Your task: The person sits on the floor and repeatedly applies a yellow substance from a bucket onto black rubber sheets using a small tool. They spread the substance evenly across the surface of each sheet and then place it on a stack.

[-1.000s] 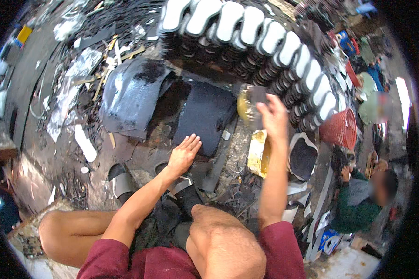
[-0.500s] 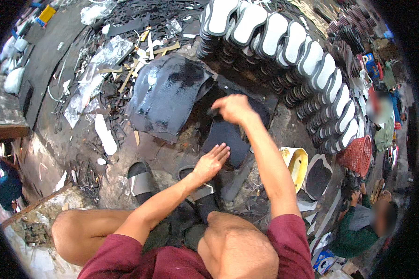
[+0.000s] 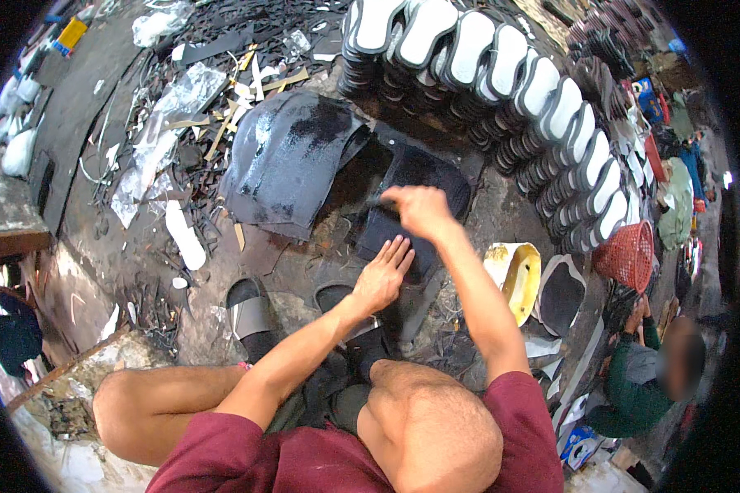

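Observation:
A black flat sheet point(image 3: 430, 168) lies on the ground in front of me, its far part looking shiny. My left hand point(image 3: 381, 276) presses on the near part of it, palm down with the fingers stretched out. Just beyond, my right hand point(image 3: 422, 212) is closed around a small dark tool point(image 3: 376, 200) that sticks out to the left, low over the sheet. Blur and my fingers hide most of that tool, so its exact kind does not show. Left of the sheet rests a larger stack of black sheets point(image 3: 284, 164) with wet-looking, glossy patches.
Tall stacks of shoe soles point(image 3: 474, 51) with white tops curve around the far right. A yellow-lined container point(image 3: 524, 283) and a red basket point(image 3: 625, 256) stand to my right. Scraps point(image 3: 185, 234) litter the ground at left. A person in green point(image 3: 637, 386) sits at far right.
My right hand has drawn nearer to me with the tool, uncovering more of the black sheet's far part. My left hand stays spread on the sheet. The view has shifted slightly.

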Available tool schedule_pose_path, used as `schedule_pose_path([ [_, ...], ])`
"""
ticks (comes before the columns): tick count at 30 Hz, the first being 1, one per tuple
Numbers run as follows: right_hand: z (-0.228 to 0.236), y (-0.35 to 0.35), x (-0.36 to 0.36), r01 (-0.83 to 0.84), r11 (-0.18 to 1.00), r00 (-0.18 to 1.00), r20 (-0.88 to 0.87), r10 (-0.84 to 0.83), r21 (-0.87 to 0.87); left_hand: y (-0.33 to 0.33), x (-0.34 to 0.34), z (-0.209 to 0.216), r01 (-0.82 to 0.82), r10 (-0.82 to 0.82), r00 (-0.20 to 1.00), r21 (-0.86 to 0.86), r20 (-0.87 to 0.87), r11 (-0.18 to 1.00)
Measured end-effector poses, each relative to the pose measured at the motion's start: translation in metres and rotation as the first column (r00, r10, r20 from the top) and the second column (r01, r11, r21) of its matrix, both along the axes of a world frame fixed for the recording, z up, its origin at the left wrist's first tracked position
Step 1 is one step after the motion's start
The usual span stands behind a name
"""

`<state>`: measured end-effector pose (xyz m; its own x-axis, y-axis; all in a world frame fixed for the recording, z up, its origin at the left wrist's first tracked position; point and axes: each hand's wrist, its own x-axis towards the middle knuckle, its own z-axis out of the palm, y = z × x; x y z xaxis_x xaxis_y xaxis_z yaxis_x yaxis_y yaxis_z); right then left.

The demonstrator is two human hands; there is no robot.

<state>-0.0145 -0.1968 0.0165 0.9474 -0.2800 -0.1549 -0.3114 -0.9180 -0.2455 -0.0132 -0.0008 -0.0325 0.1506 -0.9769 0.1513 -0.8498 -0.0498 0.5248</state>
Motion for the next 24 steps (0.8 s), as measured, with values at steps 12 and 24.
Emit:
schedule_pose_path([
  [12,0.077,0.047,-0.054,0.034,0.928,0.766,0.587,-0.263,0.371,0.013,-0.046,0.004,-0.082,0.080,0.995,-0.023,-0.065,0.996],
  [24,-0.018,-0.111,-0.001,-0.294,0.923,0.947,0.202,0.248,0.247,0.006,-0.023,-0.029,-0.050,0.053,0.998,0.076,-0.042,0.996],
])
